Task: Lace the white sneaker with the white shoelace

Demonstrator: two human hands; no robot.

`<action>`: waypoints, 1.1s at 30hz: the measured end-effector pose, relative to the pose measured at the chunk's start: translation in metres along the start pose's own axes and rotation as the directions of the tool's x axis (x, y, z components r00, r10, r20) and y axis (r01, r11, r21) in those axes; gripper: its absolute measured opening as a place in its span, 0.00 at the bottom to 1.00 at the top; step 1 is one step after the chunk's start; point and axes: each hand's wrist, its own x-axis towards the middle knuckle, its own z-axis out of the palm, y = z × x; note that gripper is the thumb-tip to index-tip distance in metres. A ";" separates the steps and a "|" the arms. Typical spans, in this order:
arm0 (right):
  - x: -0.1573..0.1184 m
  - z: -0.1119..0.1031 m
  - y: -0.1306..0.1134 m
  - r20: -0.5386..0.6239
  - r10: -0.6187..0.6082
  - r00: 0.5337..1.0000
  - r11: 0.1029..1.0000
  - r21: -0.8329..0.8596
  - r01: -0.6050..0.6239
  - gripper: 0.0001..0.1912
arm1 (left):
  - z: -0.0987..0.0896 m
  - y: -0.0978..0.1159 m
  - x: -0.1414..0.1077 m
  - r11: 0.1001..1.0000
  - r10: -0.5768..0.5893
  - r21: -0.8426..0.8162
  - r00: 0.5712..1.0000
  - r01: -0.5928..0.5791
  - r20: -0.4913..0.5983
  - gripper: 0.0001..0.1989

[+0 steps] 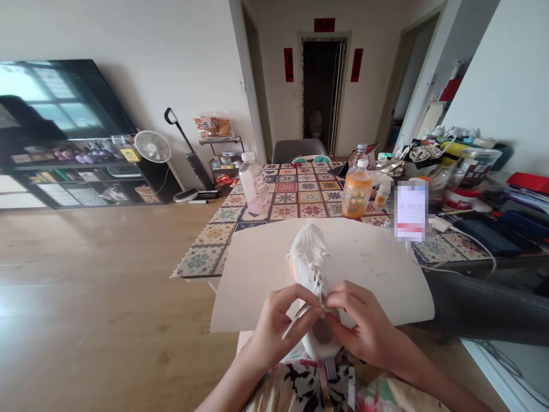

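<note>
White lace-up sneaker (307,254), one: lay before the person, toe pointing away over a large white paper sheet (253,274), heel nearest the body. White shoelace (290,328): pinched between the left hand's (277,320) thumb and forefinger, a loose end hanging. Right hand (364,323): pinched the lace just beside, over the shoe opening. Beyond: tile-patterned tablecloth (199,257); orange-drink bottle (357,194), right; pink-liquid bottle (254,189), left.
</note>
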 end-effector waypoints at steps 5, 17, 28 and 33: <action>-0.004 0.002 0.005 -0.019 -0.240 0.971 0.931 -0.286 0.225 0.14 | 0.003 -0.007 -0.001 0.982 -0.100 -0.166 0.994 0.091 -0.052 0.10; 0.002 -0.009 0.027 -0.209 0.375 0.903 0.611 0.789 -0.071 0.16 | -0.012 -0.021 0.021 0.606 -0.360 -0.794 0.909 0.056 -0.211 0.16; -0.025 -0.030 0.096 0.182 -0.102 0.978 0.272 0.951 -0.148 0.28 | -0.055 -0.048 0.031 0.779 -0.387 -0.613 0.869 0.129 -0.308 0.20; -0.024 -0.024 0.091 0.394 -0.089 0.915 0.428 0.845 -0.322 0.29 | -0.056 -0.052 0.027 0.849 -0.373 -0.463 0.910 0.255 -0.182 0.19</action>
